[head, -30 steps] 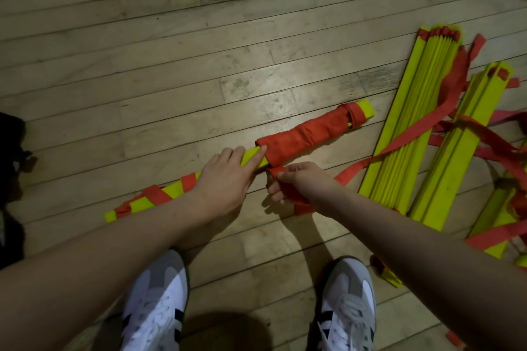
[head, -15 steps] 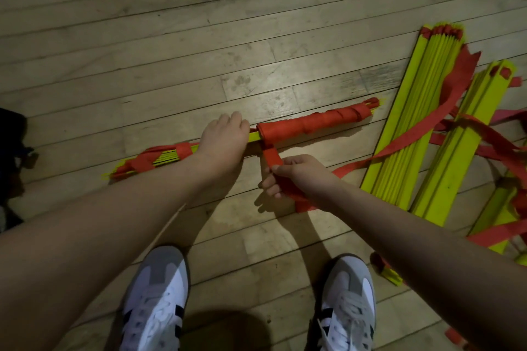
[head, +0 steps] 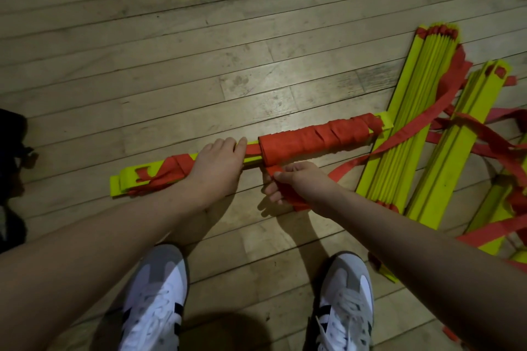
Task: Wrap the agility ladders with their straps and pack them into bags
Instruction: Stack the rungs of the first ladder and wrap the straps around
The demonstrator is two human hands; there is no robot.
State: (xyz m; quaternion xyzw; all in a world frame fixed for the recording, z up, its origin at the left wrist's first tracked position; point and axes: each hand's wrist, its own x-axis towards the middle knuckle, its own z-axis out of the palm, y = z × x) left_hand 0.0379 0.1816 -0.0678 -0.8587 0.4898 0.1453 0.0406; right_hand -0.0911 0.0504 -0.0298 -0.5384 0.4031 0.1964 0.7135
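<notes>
The ladder bundle (head: 256, 155) is laid across the wood floor (head: 199, 37) just ahead of the shoes (head: 155, 296), w/ its right half already covered by tight red wraps. The left hand (head: 215, 164) is placed over the bundle's mid-section, palm down; its fingers are curled over the far edge of the rungs, so the bundle is gripped and pinned. The right hand (head: 299, 182) is held just below the wrapped section, fingers closed around the red strap (head: 275, 172), which is pinched taut where it leaves the wrap. Compared w/ approx. half a sec. earlier, the bundle is seen rolled from edge-on to flat face up, and the strap is seen drawn under the bundle and up to the right hand; one more turn is thus judged to be partly laid. Wrap progress is est. at about half: the left half is bound only by a loose tangle of red strap near its end. The remaining strap is trailed right, across the unwrapped ladder stacks (head: 422, 111), which are lying well right of the bundle w/ loose straps over them. No bag can be clearly identified; a dark object (head: 11, 157) at the left edge cannot be made out. Packing is judged not yet started. Strap tension is to be maintained, else slack is likely in the wraps.
</notes>
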